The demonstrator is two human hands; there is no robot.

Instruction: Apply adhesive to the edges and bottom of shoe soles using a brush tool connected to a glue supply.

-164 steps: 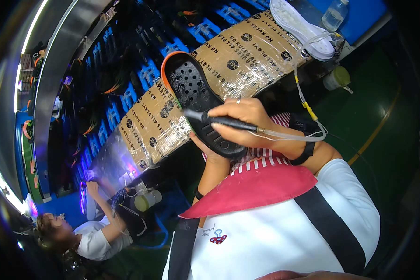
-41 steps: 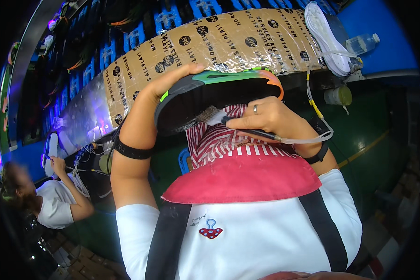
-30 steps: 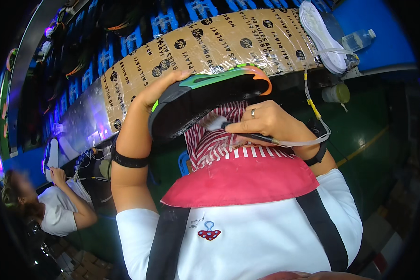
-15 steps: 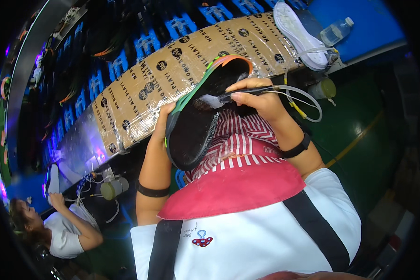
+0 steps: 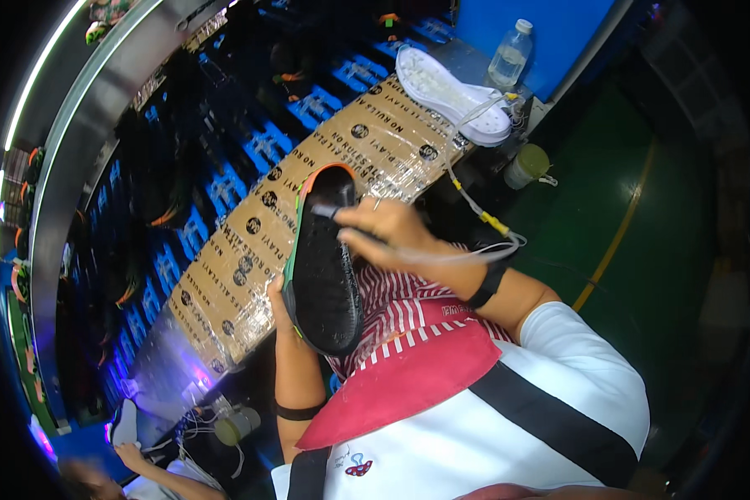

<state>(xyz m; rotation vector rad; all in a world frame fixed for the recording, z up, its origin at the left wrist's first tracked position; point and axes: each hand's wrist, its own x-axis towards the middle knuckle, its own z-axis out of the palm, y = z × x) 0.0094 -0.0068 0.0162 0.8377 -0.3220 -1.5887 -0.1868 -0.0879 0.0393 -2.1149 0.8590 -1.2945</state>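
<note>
Wrapped cardboard (image 5: 225, 300) covers a bench that slants from lower left to upper centre of the frame. Before it, left of centre, a black sole (image 5: 325, 279) is held up and tilted, its orange-rimmed end toward the top.

What could go wrong: the left hand (image 5: 279, 296) is its only visible support, so a hard push from the brush (image 5: 326, 212) might twist the sole out of that grip. A careless stroke near the edge could smear the coloured sidewall, and the lower end hangs close enough to the striped apron (image 5: 392, 321) to rub it. The tube (image 5: 475, 252) trailing from the right hand (image 5: 392, 229) might also snag and jerk the brush aside.

The left fingers grasp the sole at its left edge, most of them hidden behind it. The right fingers are clenched around the brush, over the sole's upper right edge; blur hides whether the bristles touch.

Farther out, at upper centre, lie a white sole (image 5: 442, 90) and a bottle (image 5: 509, 60), with a pot (image 5: 527, 165) below.
</note>
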